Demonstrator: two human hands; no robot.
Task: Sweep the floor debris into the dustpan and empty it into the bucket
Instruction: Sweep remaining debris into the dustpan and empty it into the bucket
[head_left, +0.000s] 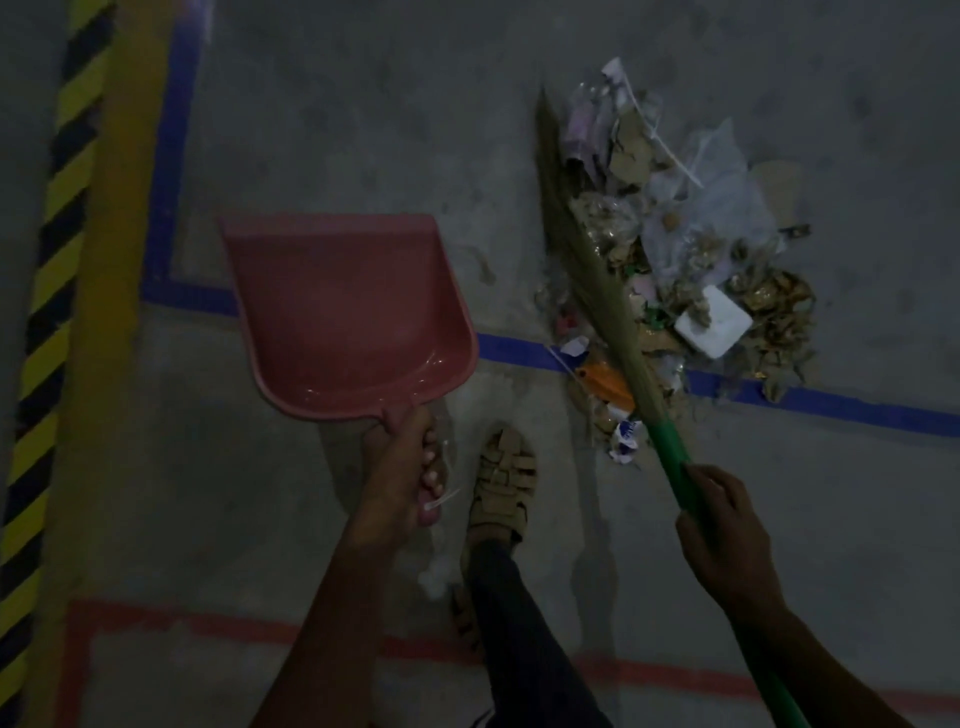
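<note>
My left hand grips the handle of a pink dustpan, whose pan is empty and points away from me, left of the debris. My right hand holds the green handle of a grass broom; its bristles lie along the left side of the debris pile. The pile holds dry leaves, clear plastic, paper scraps, a white foam block and an orange piece. No bucket is in view.
The grey concrete floor carries blue tape lines, a red line near me and a yellow-black hazard strip at the left. My sandalled foot stands between dustpan and broom.
</note>
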